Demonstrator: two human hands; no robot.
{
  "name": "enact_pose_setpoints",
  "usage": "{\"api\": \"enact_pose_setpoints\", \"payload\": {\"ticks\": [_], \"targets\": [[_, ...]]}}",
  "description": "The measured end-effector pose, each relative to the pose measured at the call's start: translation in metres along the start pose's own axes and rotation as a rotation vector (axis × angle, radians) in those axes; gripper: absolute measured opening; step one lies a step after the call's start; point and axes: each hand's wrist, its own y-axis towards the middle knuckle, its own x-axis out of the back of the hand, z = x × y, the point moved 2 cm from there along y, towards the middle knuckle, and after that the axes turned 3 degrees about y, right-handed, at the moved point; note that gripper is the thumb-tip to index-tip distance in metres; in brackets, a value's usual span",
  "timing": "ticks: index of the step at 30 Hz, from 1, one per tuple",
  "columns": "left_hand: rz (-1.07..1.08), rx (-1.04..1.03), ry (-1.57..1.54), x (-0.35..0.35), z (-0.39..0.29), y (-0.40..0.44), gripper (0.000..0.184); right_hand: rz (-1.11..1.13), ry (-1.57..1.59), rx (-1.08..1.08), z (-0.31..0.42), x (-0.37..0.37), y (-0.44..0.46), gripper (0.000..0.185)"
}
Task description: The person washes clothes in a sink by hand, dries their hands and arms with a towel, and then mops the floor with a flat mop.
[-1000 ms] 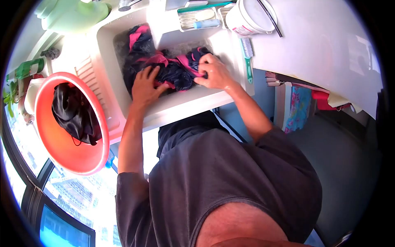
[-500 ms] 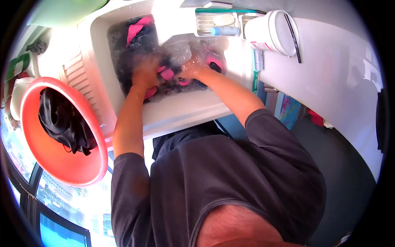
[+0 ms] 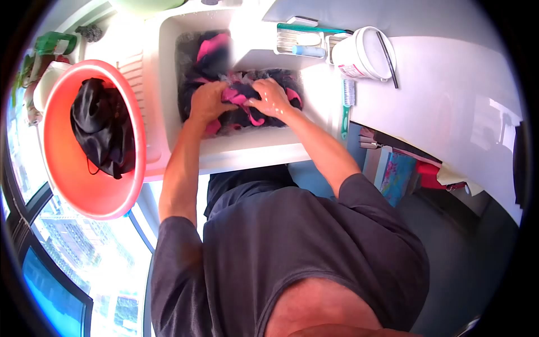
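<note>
A wet black-and-pink garment (image 3: 240,92) lies bunched in the water of the white sink (image 3: 168,84). My left hand (image 3: 210,101) grips its left side, fingers curled into the cloth. On the other side, my right hand (image 3: 272,98), wet with drops, holds the same cloth between thumb and fingers. The two hands are a short way apart with the twisted fabric between them. More pink-and-black cloth (image 3: 213,46) sits toward the sink's far left corner; whether it is one piece with the held garment, I cannot tell.
At left, an orange basin (image 3: 62,168) holds black clothing (image 3: 104,129). Right of the sink are a green-handled brush (image 3: 345,106), a white bucket (image 3: 365,53) with a dark stick on it, and a soap tray (image 3: 300,42). A white counter (image 3: 432,84) extends right.
Both hands have come up from the splashing water and now hold the bunched cloth higher and closer to the surface. The camera view has shifted slightly.
</note>
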Motion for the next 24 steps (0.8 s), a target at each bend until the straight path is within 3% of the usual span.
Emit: {"api": "enact_pose_setpoints", "payload": {"ticks": [1, 4, 8, 11, 15, 17, 18, 19, 21, 22, 24], "targets": [[-0.127, -0.097, 0.044, 0.010, -0.010, -0.009, 0.052, -0.032, 0.013, 0.012, 0.011, 0.006, -0.006, 0.040], [-0.245, -0.121, 0.020, 0.040, -0.038, -0.034, 0.048, -0.124, 0.096, 0.089, 0.042, 0.028, -0.024, 0.042], [-0.245, -0.067, 0.046, 0.070, -0.050, -0.051, 0.050, -0.245, 0.176, 0.123, 0.064, 0.029, -0.029, 0.042], [-0.240, -0.110, 0.058, 0.074, -0.047, -0.055, 0.052, -0.197, 0.256, 0.036, 0.067, 0.024, -0.030, 0.042], [-0.067, -0.029, 0.139, 0.064, -0.029, -0.045, 0.054, 0.011, 0.198, -0.056, 0.049, 0.008, -0.021, 0.051], [0.017, -0.066, 0.069, 0.049, -0.012, -0.039, 0.054, 0.121, 0.326, -0.198, 0.036, 0.005, -0.008, 0.065], [0.198, 0.039, -0.003, 0.031, 0.009, -0.033, 0.061, 0.153, 0.178, -0.240, 0.037, 0.005, -0.002, 0.068], [0.195, 0.041, 0.001, 0.024, 0.010, -0.023, 0.061, 0.185, 0.028, -0.281, 0.038, 0.005, 0.005, 0.071], [-0.210, 0.168, 0.371, 0.012, 0.011, -0.013, 0.069, 0.167, -0.096, -0.208, 0.043, -0.004, 0.007, 0.075], [-0.298, 0.196, 0.403, 0.002, 0.019, -0.006, 0.076, 0.144, -0.227, -0.128, 0.046, -0.008, 0.009, 0.078], [-0.248, 0.283, 0.417, -0.013, 0.028, 0.010, 0.078, 0.089, -0.253, -0.112, 0.047, -0.017, 0.013, 0.083]]}}
